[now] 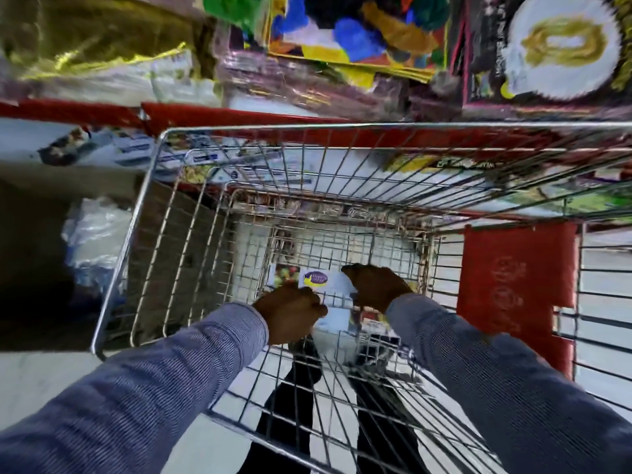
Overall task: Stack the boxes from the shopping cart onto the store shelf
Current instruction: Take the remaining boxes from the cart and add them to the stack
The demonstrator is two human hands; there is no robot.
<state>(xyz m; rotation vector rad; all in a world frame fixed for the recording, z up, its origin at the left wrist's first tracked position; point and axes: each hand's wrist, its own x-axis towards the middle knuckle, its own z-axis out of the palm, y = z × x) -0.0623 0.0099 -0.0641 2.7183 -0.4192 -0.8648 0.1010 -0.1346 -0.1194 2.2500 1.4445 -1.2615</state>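
Both arms reach down into a wire shopping cart (150,186). A white box (316,280) with a purple and yellow logo lies at the cart's bottom. My left hand (290,313) grips its near left side and my right hand (374,285) grips its right end. More boxes (337,319) show just below the held one, partly hidden by my hands. The store shelf (222,116) with a red edge runs across the top, beyond the cart.
The shelves hold blurred colourful packets (359,32) above and white boxes (130,152) at the left. A red flap (516,268) hangs on the cart's right side. A plastic-wrapped bundle (92,241) sits in the dark space left of the cart.
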